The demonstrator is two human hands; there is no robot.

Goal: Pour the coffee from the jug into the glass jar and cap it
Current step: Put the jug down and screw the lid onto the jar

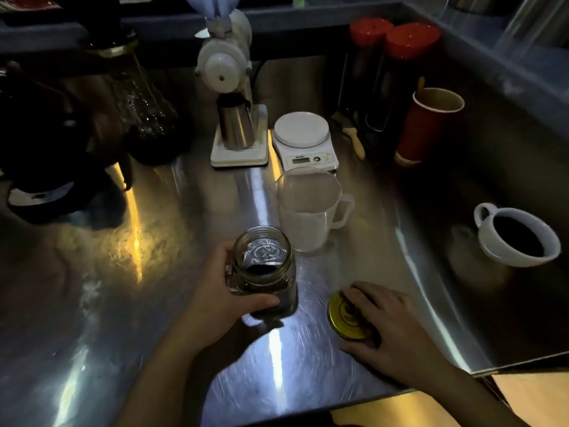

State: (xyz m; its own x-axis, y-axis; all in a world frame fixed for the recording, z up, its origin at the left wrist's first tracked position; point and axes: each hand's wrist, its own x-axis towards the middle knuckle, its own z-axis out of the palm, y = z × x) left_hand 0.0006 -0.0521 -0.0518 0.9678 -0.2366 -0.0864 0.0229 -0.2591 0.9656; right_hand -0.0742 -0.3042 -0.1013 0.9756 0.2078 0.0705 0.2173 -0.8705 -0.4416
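Head view: the left hand (pixel 223 291) is wrapped around the glass jar (pixel 263 269), thumb across its near side and fingers behind its left side by the small glass handle. The jar stands uncapped on the steel counter (pixel 154 303), with dark coffee showing inside through the open mouth. The right hand (pixel 388 322) lies palm down to the right of the jar, fingers spread and resting on the gold lid (pixel 343 315), which lies flat on the counter, apart from the jar. The fingers cover the lid's right part; they press on it rather than close around it.

Just beyond the jar, close to its far right side, stands the clear plastic jug (pixel 309 208), upright, handle to the right, looking empty. Behind the jug sits a white scale (pixel 303 138), and left of that a white grinder (pixel 229 78) with a metal cup (pixel 235 124) on its base. Farther right are a red paper cup (pixel 426 124) and two red-capped containers (pixel 391 41). Well to the right of the right hand sits a white mug (pixel 517 235) of dark liquid.
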